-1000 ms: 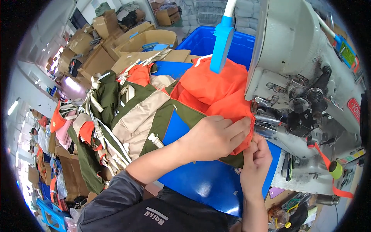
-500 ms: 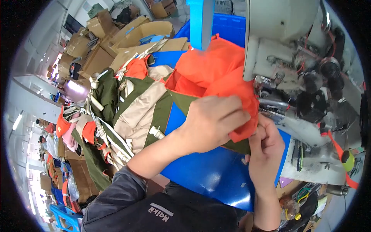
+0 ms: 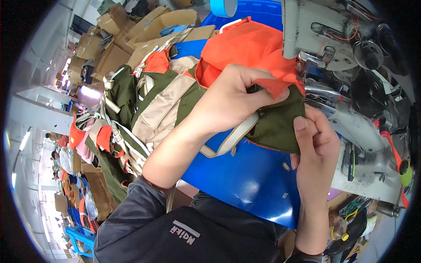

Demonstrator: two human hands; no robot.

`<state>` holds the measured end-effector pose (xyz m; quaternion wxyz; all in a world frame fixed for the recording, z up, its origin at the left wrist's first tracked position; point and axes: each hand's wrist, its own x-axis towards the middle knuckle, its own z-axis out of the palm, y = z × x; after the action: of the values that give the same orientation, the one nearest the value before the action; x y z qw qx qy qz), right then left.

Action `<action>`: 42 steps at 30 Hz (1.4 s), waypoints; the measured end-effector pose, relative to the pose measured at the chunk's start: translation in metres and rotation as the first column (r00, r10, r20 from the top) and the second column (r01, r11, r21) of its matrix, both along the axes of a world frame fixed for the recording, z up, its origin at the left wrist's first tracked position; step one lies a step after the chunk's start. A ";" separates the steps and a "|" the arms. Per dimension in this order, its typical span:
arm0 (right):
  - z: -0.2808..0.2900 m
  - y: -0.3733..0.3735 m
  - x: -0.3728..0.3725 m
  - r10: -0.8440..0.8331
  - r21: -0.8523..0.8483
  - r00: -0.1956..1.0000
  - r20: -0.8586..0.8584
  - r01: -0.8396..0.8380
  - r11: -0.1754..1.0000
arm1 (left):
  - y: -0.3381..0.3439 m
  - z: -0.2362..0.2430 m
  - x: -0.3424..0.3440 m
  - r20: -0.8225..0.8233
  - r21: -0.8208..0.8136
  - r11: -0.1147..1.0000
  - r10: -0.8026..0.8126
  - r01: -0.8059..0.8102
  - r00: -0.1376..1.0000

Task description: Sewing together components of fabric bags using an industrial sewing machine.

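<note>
Pinched in left hand (image 3: 237,96) and right hand (image 3: 318,142): olive-and-orange fabric panel (image 3: 278,125); likely light, limp; best held by edges.

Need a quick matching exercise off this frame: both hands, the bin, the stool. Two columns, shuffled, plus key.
Column 1
1. Left hand
2. Right hand
3. Blue bin
4. Blue stool

Column 2
A. At the picture's lower left
B. Thumb on the right edge of the olive fabric
C. At the picture's top, beyond the orange fabric
D. Holding the small orange flap

Pairs: 1-D, 2-B, 3-C, 4-A
</note>
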<state>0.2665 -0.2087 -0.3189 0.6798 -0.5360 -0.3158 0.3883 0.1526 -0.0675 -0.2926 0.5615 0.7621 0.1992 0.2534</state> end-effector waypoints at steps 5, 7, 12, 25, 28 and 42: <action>0.004 0.000 0.000 0.007 -0.028 0.999 -0.046 -0.008 1.000 | -0.003 0.004 -0.002 -0.068 -0.078 0.995 0.061 -0.066 0.996; 0.003 -0.001 0.002 0.024 -0.024 0.999 -0.027 -0.024 0.999 | -0.001 0.000 -0.001 -0.028 0.115 0.993 -0.036 0.039 0.999; 0.002 -0.002 -0.001 -0.010 -0.048 1.000 -0.017 0.009 0.999 | -0.016 -0.009 -0.004 0.032 0.738 0.671 0.070 -0.071 0.997; -0.013 0.004 -0.008 -0.068 -0.033 0.997 -0.042 0.067 0.997 | -0.017 -0.027 -0.002 0.018 0.979 0.199 0.123 -0.042 0.992; -0.011 0.005 -0.006 -0.064 -0.039 0.997 -0.046 0.062 0.997 | -0.014 -0.029 -0.001 0.033 0.979 0.194 0.125 -0.057 0.992; -0.014 0.013 0.000 -0.076 0.009 0.996 0.045 0.076 0.997 | -0.006 -0.031 0.003 -0.005 0.974 0.226 0.158 -0.031 0.987</action>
<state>0.2660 -0.1956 -0.3325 0.6887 -0.5538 -0.3120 0.3487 0.1556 -0.0738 -0.3234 -0.0585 0.9440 0.0737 0.3164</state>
